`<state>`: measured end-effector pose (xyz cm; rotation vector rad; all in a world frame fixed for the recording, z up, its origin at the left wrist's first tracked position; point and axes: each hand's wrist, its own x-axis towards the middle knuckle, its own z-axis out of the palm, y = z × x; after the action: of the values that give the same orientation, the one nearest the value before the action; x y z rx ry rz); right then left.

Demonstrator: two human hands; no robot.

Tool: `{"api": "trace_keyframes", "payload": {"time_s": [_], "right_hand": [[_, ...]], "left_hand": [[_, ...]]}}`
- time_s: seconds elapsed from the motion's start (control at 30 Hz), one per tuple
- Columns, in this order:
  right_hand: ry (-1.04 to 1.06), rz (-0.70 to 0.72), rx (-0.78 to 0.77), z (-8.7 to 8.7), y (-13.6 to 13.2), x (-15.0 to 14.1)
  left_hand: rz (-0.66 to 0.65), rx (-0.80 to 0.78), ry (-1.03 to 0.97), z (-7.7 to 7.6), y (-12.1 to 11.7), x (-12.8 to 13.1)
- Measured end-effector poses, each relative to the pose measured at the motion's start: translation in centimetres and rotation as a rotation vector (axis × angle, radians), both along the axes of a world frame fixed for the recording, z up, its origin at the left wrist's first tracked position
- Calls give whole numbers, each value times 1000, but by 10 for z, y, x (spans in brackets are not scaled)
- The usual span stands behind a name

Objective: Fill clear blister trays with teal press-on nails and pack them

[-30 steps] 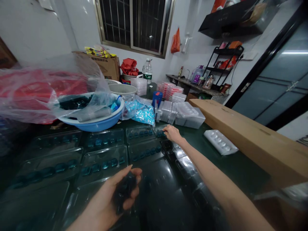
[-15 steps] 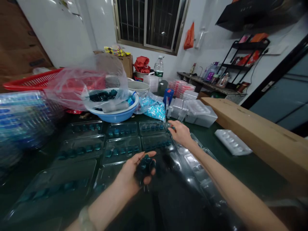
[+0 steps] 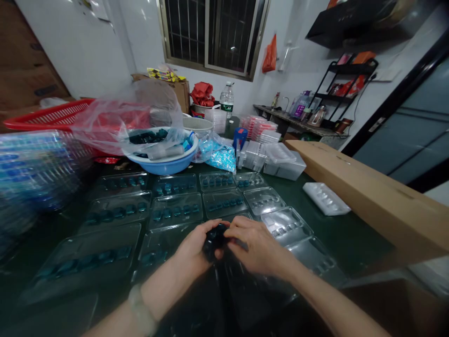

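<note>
My left hand (image 3: 196,250) is cupped around a handful of small, dark teal, glossy pieces (image 3: 214,236). Against this handful, my right hand (image 3: 250,243) has its fingers and thumb drawn together; what lies between the fingertips is hidden. Clear plastic trays lie in rows on the dark table around both hands. One tray (image 3: 177,209) holds a row of teal pieces, and so does the back tray (image 3: 249,179) at the right end. In the clear tray (image 3: 286,224) right of my right hand, the moulded hollows look colourless.
A blue basin (image 3: 164,164) with more dark pieces stands behind the trays, partly under a plastic bag. Stacked clear packs (image 3: 45,164) rise at the left. Clear boxes (image 3: 285,164), a white moulded tray (image 3: 326,198) and a long cardboard box (image 3: 368,192) are at the right.
My right hand has come back from the far right tray to the pieces in my left hand. That back tray now shows in full, with teal pieces in it.
</note>
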<state>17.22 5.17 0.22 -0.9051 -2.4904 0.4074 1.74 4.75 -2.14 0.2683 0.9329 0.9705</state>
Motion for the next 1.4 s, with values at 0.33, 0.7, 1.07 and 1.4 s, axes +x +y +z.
{"api": "trace_keyframes", "payload": {"time_s": [0.33,0.7,1.07,1.4], "right_hand": [[486,-28,-764,2,12,12],[581,-162,-824,-11,12,4],[271,-253,-131,-21,48,23],[-110,-556,-30,-54,229,68]], "left_hand": [[-174,192,76,9,-10,0],[-280,193,-53,3,-10,-8],[-229,-2,-86,1,15,6],[-121,64,54,1,22,-14]]}}
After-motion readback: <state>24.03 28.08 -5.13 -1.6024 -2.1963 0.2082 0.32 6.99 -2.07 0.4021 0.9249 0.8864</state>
